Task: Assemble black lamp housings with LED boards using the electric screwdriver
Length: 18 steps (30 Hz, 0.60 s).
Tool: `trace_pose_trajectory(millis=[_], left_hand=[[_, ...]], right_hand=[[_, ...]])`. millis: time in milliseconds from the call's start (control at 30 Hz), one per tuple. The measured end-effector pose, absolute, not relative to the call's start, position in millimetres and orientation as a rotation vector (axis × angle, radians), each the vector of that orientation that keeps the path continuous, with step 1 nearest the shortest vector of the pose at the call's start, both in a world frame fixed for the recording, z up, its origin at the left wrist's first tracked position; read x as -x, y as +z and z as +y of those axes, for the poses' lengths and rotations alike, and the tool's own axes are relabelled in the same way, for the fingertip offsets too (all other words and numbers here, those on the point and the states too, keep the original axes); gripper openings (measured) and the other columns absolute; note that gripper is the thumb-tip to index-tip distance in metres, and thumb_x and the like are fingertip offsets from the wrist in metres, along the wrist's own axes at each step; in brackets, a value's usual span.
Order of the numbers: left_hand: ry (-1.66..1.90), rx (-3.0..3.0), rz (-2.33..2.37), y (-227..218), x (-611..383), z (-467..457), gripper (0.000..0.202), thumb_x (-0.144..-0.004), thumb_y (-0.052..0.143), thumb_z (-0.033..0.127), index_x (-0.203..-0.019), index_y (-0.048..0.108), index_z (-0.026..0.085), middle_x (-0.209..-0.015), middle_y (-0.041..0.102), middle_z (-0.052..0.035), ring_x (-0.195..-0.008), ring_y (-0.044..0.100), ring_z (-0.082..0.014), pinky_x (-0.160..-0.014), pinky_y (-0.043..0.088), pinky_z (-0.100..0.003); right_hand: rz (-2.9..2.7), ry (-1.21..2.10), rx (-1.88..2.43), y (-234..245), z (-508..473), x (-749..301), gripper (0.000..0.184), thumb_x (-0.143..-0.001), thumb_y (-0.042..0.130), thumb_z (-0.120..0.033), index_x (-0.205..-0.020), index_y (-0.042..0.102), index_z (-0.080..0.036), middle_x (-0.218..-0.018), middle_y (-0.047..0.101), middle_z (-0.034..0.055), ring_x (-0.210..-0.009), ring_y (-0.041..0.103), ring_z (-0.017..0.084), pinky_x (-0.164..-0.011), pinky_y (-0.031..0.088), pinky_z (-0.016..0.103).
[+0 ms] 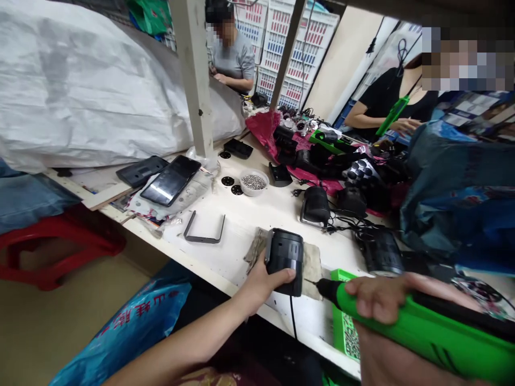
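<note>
While the left hand (259,281) grips a black housing (285,251) and the right hand (380,297) an electric screwdriver (438,333), screwing seems unfinished.

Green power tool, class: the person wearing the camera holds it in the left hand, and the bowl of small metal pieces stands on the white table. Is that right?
Not quite: the head view shows the green power tool in the right hand. The left hand holds a black device instead.

Left fingers (285,276) around black device (285,252), right fingers (381,308) around green screwdriver (418,332), bowl (252,193) of metal pieces (253,182) on white table (233,262)
</note>
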<state>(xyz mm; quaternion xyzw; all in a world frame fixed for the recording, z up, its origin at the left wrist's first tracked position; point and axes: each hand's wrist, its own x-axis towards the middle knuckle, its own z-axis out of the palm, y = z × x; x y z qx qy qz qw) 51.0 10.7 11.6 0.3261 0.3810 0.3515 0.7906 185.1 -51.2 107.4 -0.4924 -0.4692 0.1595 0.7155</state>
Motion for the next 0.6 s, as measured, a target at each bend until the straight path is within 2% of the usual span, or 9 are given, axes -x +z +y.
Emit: trace_pose_trajectory(millis=[100, 200, 367, 533, 600], left_hand=[[0.775, -0.715, 0.819, 12, -52, 8, 0.058, -0.065, 0.078, 0.033, -0.116, 0.052, 0.018, -0.101, 0.067, -0.0074, -0.099, 0.062, -0.0267, -0.091, 0.045, -0.042], [0.782, -0.707, 0.83, 12, -53, 4, 0.057, -0.065, 0.078, 0.033, -0.114, 0.053, 0.018, -0.097, 0.067, -0.0057, -0.095, 0.062, -0.0255, -0.089, 0.047, -0.042], [0.806, -0.746, 0.836, 12, -55, 1, 0.055, -0.064, 0.078, 0.03, -0.112, 0.054, 0.019, -0.097, 0.066, -0.0053, -0.095, 0.061, -0.0255, -0.088, 0.047, -0.041], [0.743, -0.805, 0.835, 15, -53, 4, 0.051, -0.064, 0.077, 0.03, -0.109, 0.056, 0.019, -0.095, 0.065, -0.0044, -0.094, 0.061, -0.0242, -0.089, 0.046, -0.039], [0.668, -0.789, 0.822, 17, -52, 6, 0.053, -0.064, 0.077, 0.03, -0.112, 0.056, 0.019, -0.097, 0.066, -0.0051, -0.097, 0.061, -0.0251, -0.09, 0.045, -0.039]], right_hand=[[-0.991, 0.367, 0.918, 98, -49, -178, 0.056, -0.072, 0.052, -0.075, -0.094, 0.062, -0.025, -0.051, 0.049, -0.0072, -0.041, 0.043, 0.013, -0.05, 0.044, 0.033], [-0.953, 0.413, 0.89, 90, -43, -174, 0.054, -0.069, 0.057, -0.074, -0.089, 0.062, -0.023, -0.052, 0.051, -0.0072, -0.043, 0.046, 0.013, -0.052, 0.047, 0.033], [-0.977, 0.444, 0.845, 80, -44, -180, 0.052, -0.072, 0.053, -0.073, -0.083, 0.061, -0.022, -0.051, 0.05, -0.0077, -0.043, 0.046, 0.011, -0.052, 0.046, 0.031], [-1.003, 0.463, 0.832, 81, -57, -185, 0.06, -0.074, 0.049, -0.077, -0.088, 0.063, -0.021, -0.051, 0.051, -0.0069, -0.042, 0.047, 0.012, -0.05, 0.046, 0.032], [-0.982, 0.385, 0.875, 88, -65, -186, 0.052, -0.075, 0.055, -0.069, -0.094, 0.064, -0.022, -0.052, 0.052, -0.0063, -0.044, 0.048, 0.014, -0.052, 0.047, 0.033]])
